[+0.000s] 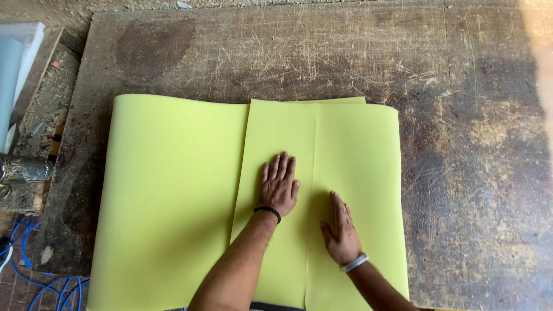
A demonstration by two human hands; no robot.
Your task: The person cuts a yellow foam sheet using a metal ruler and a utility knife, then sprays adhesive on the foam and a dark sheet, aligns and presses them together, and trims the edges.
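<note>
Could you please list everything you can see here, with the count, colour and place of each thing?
foam sheet: one, pale yellow-green, spread on the table, right part folded over in layers.
wooden table: one, dark brown and scratched, fills most of the view.
cable: one tangle, blue, on the floor at bottom left.
metal part: one, grey, at the left edge; kind unclear.
pale roll or sheet: one, light blue-white, top left corner.
left hand: one, flat on the folded foam, black band at the wrist.
right hand: one, flat on the foam beside it, silver band at the wrist.
</note>
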